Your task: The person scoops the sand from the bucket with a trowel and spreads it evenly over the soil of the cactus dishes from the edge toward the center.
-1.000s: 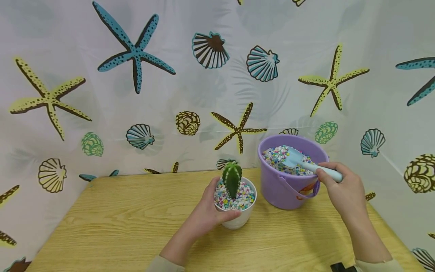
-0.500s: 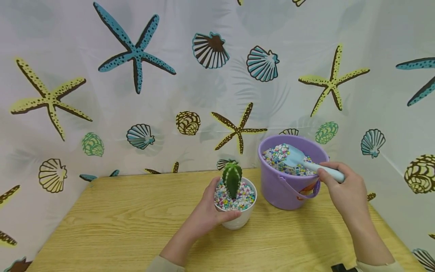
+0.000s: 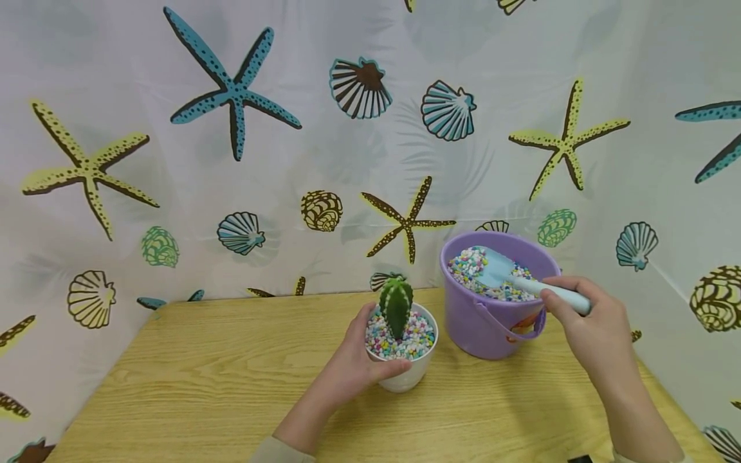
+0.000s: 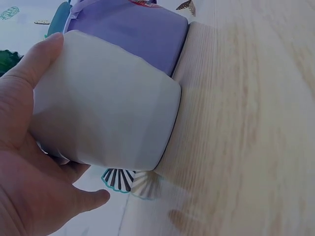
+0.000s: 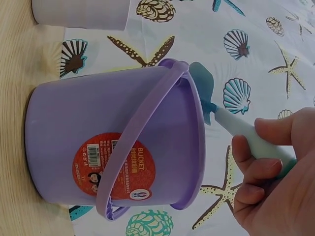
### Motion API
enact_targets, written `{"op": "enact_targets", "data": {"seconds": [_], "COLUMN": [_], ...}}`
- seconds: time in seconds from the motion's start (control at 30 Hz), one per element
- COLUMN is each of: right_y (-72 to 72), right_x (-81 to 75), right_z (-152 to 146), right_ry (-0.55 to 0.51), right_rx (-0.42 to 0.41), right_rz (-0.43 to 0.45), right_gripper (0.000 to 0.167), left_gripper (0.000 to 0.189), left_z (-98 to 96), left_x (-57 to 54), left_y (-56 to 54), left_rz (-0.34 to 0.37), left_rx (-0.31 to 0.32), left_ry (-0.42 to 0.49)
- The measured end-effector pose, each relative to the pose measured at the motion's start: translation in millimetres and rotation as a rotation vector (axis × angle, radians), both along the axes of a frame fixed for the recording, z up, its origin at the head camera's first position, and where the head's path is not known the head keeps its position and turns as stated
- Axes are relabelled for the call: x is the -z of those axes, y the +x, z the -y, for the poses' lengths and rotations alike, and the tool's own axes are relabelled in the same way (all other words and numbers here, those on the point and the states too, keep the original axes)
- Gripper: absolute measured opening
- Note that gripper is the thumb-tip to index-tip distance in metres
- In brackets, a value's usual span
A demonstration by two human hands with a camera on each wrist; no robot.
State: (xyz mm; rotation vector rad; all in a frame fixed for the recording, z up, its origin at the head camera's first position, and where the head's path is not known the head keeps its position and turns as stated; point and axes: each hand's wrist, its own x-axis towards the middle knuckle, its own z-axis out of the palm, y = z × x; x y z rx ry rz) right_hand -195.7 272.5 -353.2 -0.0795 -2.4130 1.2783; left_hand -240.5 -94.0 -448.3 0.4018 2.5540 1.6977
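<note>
My left hand (image 3: 354, 361) holds a white flower pot (image 3: 405, 378) by its side, thumb in front and fingers around the far left. A green cactus (image 3: 396, 307) stands upright in it, ringed by multicoloured pebbles (image 3: 418, 335). In the left wrist view the pot (image 4: 108, 103) stands on the table. At right, my right hand (image 3: 596, 325) grips the handle of a light blue toy shovel (image 3: 556, 294). Its blade slants over the pebbles in the purple bucket (image 3: 471, 331), with some pebbles heaped at its tip. The shovel (image 5: 236, 123) shows beyond the bucket rim in the right wrist view.
The wooden table (image 3: 220, 373) carries both pot and bucket, the bucket just right of the pot. A curtain (image 3: 347, 154) printed with shells and starfish hangs behind and along the right side. The bucket's handle (image 5: 142, 128) hangs down its front.
The shovel has shifted slightly right and down, its blade still above the pebbles in the bucket. My left hand and the pot have stayed in place.
</note>
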Motion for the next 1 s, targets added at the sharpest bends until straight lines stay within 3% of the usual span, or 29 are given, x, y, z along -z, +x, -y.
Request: {"op": "enact_targets", "data": {"seconds": [0.63,1.0], "right_y": [14.0,23.0], "right_x": [-4.2,-3.5], "right_z": [15.9,26.2], "right_ry": [0.052,0.004], "right_rx": [-0.070,-0.165], "right_rz": [0.027,0.037], "right_gripper": [0.036,0.030], "left_gripper": [0.128,0.127], "left_z": [-1.6,-1.3], "left_x": [-2.2,-2.4], "left_y": [1.4,2.0], "left_rz": [-0.003,0.002], "left_rx": [-0.011,-0.007], "left_ry": [-0.006,0.014]}}
